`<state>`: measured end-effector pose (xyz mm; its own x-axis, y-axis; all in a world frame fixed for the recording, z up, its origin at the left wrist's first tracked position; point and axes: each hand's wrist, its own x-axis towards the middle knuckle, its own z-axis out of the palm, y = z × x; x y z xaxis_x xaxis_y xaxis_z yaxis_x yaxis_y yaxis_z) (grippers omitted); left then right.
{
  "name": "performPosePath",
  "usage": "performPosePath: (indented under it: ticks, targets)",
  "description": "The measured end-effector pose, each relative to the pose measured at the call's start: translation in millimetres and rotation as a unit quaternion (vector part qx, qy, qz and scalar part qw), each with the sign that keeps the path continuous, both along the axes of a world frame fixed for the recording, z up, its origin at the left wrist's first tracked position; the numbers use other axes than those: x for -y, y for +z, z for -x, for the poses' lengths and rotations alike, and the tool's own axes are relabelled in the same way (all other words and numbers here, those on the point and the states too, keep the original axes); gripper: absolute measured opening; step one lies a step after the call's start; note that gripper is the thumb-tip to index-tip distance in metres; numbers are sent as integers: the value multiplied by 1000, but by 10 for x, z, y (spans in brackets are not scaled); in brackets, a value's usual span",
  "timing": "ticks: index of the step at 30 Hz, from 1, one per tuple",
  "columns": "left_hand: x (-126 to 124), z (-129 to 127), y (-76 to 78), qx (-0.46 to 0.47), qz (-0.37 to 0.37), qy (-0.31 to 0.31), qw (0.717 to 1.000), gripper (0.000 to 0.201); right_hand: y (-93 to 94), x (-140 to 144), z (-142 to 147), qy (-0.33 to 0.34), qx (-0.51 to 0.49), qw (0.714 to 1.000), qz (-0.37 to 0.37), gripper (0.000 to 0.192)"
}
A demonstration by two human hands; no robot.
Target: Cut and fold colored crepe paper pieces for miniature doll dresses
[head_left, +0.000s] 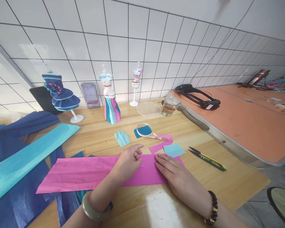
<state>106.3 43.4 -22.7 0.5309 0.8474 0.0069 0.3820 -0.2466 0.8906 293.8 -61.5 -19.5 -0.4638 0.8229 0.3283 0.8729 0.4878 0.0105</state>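
A long strip of bright pink crepe paper (85, 172) lies across the front of the wooden table, with faint creases. My right hand (169, 169) rests flat on its right part, fingers stretched out. Over the middle of the strip, my left hand (128, 161) stands on its side with the fingers curled in; I see nothing in them. Just beyond the hands are a narrow pink paper piece (165, 142), a light blue paper piece (174, 149), a pale turquoise piece (122, 138) and a roll of clear tape (144, 129) on dark teal paper (139, 132).
Thread snips (207, 159) lie at the right. Turquoise (33, 152) and dark blue crepe paper (19, 193) cover the left side. Three small dress forms (112, 109) stand by the tiled wall, near a glass of liquid (170, 107). An orange-topped table (239, 123) adjoins at right.
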Motion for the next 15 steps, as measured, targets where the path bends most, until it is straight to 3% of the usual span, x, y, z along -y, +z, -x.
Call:
performPosePath:
  ticks: [15]
  targets:
    - [-17, -5, -43, -5, -3, 0, 1000, 51, 40, 41, -30, -23, -22, 999, 14, 39]
